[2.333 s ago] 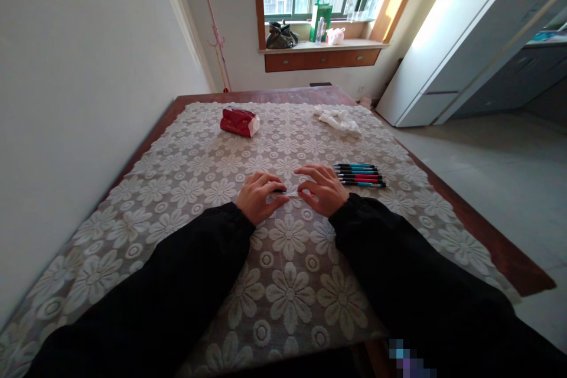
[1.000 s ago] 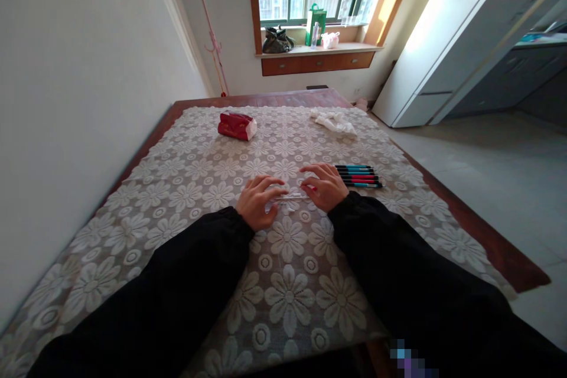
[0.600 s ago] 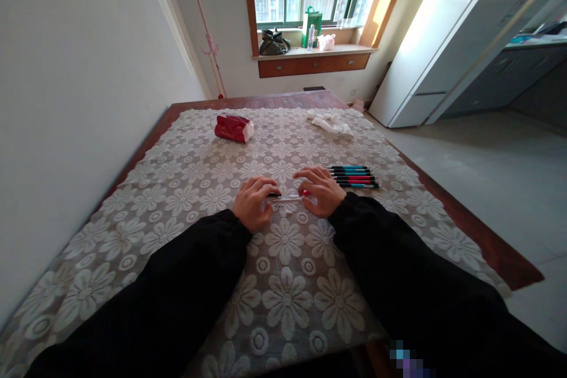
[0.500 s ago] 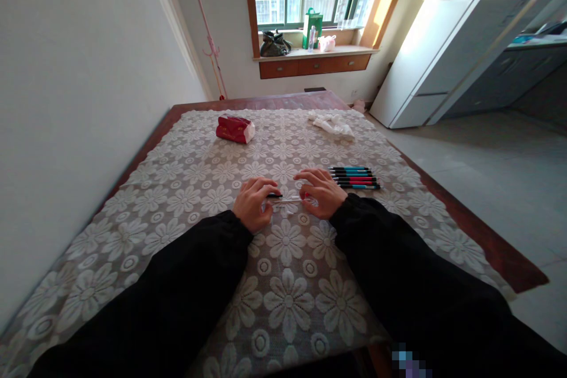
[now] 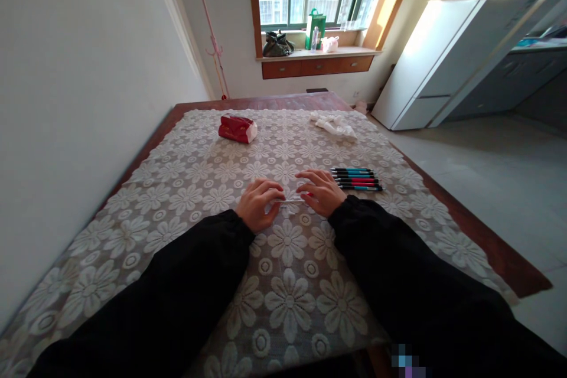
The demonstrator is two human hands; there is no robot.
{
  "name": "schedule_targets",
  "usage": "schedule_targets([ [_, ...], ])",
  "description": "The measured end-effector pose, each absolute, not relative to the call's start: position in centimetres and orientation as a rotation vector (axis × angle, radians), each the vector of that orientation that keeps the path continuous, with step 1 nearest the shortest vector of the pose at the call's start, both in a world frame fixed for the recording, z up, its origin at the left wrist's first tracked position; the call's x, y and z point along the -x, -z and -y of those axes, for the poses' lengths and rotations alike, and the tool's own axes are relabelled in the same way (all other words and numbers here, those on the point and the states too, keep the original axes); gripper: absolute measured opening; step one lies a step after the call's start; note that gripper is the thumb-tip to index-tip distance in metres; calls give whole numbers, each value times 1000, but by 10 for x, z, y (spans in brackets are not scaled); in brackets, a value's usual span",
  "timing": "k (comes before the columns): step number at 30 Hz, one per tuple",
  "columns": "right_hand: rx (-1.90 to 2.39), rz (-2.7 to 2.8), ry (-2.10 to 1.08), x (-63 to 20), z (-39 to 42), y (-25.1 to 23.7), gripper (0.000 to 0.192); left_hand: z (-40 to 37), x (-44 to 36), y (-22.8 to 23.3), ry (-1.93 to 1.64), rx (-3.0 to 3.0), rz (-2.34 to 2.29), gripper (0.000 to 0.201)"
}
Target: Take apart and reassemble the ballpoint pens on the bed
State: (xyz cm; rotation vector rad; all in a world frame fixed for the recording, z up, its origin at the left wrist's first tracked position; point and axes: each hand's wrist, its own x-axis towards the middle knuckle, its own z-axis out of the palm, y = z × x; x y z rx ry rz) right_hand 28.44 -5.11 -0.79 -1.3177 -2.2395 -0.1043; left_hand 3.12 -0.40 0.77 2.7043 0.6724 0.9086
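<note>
Now both hands meet over the middle of a lace tablecloth (image 5: 283,283), an off-white, openwork cloth patterned with round daisy shapes. Between them lies a slim clear pen (image 5: 291,200), a thin straight tube, level with the table and crosswise to the person. The left hand (image 5: 259,201) pinches its left end between curled fingertips and thumb; the right hand (image 5: 319,191) pinches the other end the same way, where a spot of red shows, and its remaining fingers arch loosely over the cloth. Black, matte sleeves (image 5: 411,283) cover both forearms.

Just to the right of the right hand, a row of pens (image 5: 358,179) lies side by side, dark barrels with teal and red sections, neatly parallel. Farther off, a soft red tissue pack (image 5: 238,128) with a white end sits toward the far left, and a crumpled white cloth (image 5: 335,124) toward the far right; both are well apart from the hands.

The dark wooden table edge (image 5: 500,254) shows beyond the lace on the right and far sides. A plain white wall runs close along the left side, while bare cloth stretches wide in front of and around the hands.
</note>
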Motion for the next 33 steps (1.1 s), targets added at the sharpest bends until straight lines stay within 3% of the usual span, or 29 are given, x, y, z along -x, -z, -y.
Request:
schedule_targets([
  [8,1434,2146,111,-275,51,11,5,1,-31,-4,-770,-2850,-511,20],
  [13,1240,2172,102,-272,56,2,5,2,-33,-3,-752,-2878,-491,15],
  [22,1089,2281,83,-268,61,-3,6,2,-32,-4,-964,-2807,-589,10],
  [33,1082,2259,45,-266,59,0,5,1,-32,-5,-959,-2804,-535,11],
])
